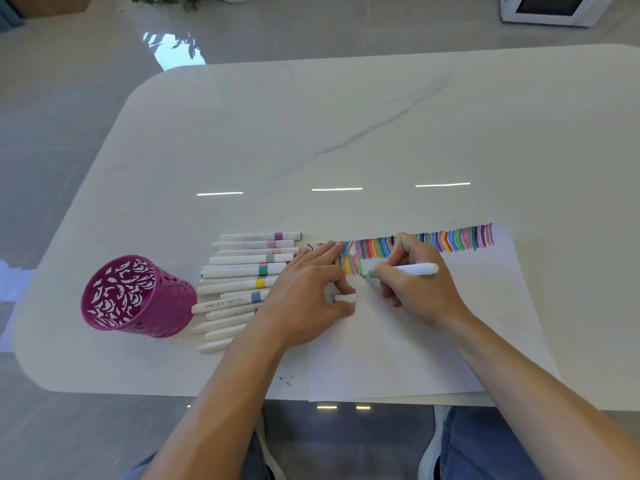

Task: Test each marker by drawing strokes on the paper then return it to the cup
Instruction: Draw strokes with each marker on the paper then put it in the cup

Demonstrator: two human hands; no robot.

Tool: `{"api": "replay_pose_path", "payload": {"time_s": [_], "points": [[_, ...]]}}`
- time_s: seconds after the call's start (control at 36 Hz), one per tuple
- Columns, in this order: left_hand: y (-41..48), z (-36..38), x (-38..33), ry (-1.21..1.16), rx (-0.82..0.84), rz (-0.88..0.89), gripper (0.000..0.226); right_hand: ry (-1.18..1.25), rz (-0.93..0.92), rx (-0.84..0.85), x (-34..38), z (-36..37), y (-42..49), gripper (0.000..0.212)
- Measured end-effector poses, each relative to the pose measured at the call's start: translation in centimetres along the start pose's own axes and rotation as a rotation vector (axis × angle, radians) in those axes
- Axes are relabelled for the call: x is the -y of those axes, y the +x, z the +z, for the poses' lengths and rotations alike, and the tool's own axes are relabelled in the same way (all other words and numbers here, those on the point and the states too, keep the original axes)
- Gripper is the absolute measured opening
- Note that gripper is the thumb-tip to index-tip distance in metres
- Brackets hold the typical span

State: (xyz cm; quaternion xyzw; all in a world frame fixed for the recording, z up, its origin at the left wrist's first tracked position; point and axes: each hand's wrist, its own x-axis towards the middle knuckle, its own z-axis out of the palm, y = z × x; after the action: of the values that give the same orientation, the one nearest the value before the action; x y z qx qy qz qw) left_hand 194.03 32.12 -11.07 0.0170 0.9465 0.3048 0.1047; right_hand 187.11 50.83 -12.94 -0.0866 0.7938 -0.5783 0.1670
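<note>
My right hand (415, 289) grips a white marker (412, 269) with a green tip, and the tip touches the white paper (415, 358) just right of a short second row of coloured strokes. A long row of strokes (460, 239) runs along the paper's far edge. My left hand (308, 292) lies on the paper's left edge, its fingers stretched over the strokes, and pinches a white marker cap (345, 298) with thumb and a finger. Several white markers (249, 271) with coloured bands lie side by side left of the paper. The magenta openwork cup (138, 299) stands tilted at the left and looks empty.
The white marble-look table (346, 133) stretches far beyond the paper. The paper's near edge overhangs the table's front edge. Small blue ink specks (286, 380) mark the table near that edge. A white appliance (550, 8) stands on the floor at the far right.
</note>
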Motion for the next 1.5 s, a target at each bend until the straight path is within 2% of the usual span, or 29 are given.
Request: {"api": "replay_pose_path", "payload": {"time_s": [0.17,0.39,0.58,0.69,0.81,0.97,1.11,1.5], "points": [[-0.5,-0.3,0.0,0.014,-0.021,-0.009,0.013,0.225,0.038,0.01,0.6,-0.2,0.0,0.016],[-0.9,-0.8,-0.4,0.008,-0.033,-0.049,0.011,0.358,0.045,-0.061,1.9,-0.3,-0.3,0.019],[-1.2,-1.3,-0.6,-0.079,-0.202,-0.003,0.014,0.316,-0.044,-0.104,2.8,-0.7,-0.8,0.01],[-1.5,-1.6,-0.7,-0.105,-0.316,-0.019,0.016,0.321,-0.034,-0.136,3.2,-0.6,-1.2,0.007],[-2.1,-1.7,-0.8,-0.172,-0.406,-0.082,0.012,0.407,-0.005,-0.138,3.8,-0.4,-2.1,0.017],[-2.6,-1.4,-1.3,-0.47,-0.355,-0.207,0.014,0.418,-0.068,-0.127,4.7,0.1,-3.4,0.014],[-2.8,-1.4,-1.9,-0.561,-0.328,-0.222,0.016,0.405,-0.11,-0.112,5.2,0.5,-3.7,0.012],[-2.8,-2.3,-1.1,-0.5,-0.354,-0.179,0.015,0.342,-0.08,-0.093,5.1,1.8,-2.5,0.015]]}}
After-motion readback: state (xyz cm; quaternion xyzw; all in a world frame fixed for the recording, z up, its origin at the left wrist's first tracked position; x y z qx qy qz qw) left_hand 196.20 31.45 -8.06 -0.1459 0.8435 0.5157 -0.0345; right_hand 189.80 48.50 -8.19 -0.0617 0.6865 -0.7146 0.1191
